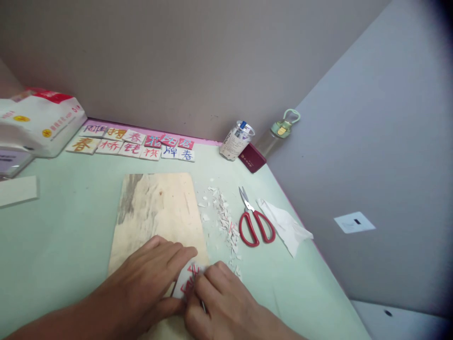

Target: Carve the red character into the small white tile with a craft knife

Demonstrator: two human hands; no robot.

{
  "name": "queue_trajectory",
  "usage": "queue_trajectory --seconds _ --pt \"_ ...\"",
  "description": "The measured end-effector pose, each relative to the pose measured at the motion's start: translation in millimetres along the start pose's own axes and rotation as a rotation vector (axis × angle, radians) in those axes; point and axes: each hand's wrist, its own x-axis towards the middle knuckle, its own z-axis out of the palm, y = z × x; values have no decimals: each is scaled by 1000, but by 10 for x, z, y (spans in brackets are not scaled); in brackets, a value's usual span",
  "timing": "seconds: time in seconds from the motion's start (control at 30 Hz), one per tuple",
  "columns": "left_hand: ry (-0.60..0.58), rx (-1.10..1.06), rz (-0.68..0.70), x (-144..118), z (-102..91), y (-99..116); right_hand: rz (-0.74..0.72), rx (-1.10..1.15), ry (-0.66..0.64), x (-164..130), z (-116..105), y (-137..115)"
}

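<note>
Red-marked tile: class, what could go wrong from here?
The thin tool, mostly hidden in the right hand, could slip toward the left hand close by. A slip might also mar the tile. The right hand could scatter the chips lying near it.

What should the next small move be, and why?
Probably one short stroke along the red marking on the tile: the right grip has a thin, mostly hidden tool at it, the left grip steadies the tile over the wooden board, and pale shavings nearby suggest carving.
</note>
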Motion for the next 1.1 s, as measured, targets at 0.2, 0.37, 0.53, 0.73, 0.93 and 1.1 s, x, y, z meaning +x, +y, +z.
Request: queue_trajectory --seconds 0.2,0.37,0.53,0.73,0.93,1.1 --pt "-141 -47 42 109 -92 -36 24 20 10 18 -46 11" --pt "-99 -17 84 150 -35 -48 32 43 51 14 13 13" --pt "-32 -59 75 145 29 -94 42 45 122 18 63 6" --pt "-5 -56 121 149 68 -133 56 56 155 60 61 19" --pt "-5 -95 67 46 188 -129 72 66 167 76 28 21" --pt "0 -146 24 -3 221 -121 65 59 127 58 11 6"
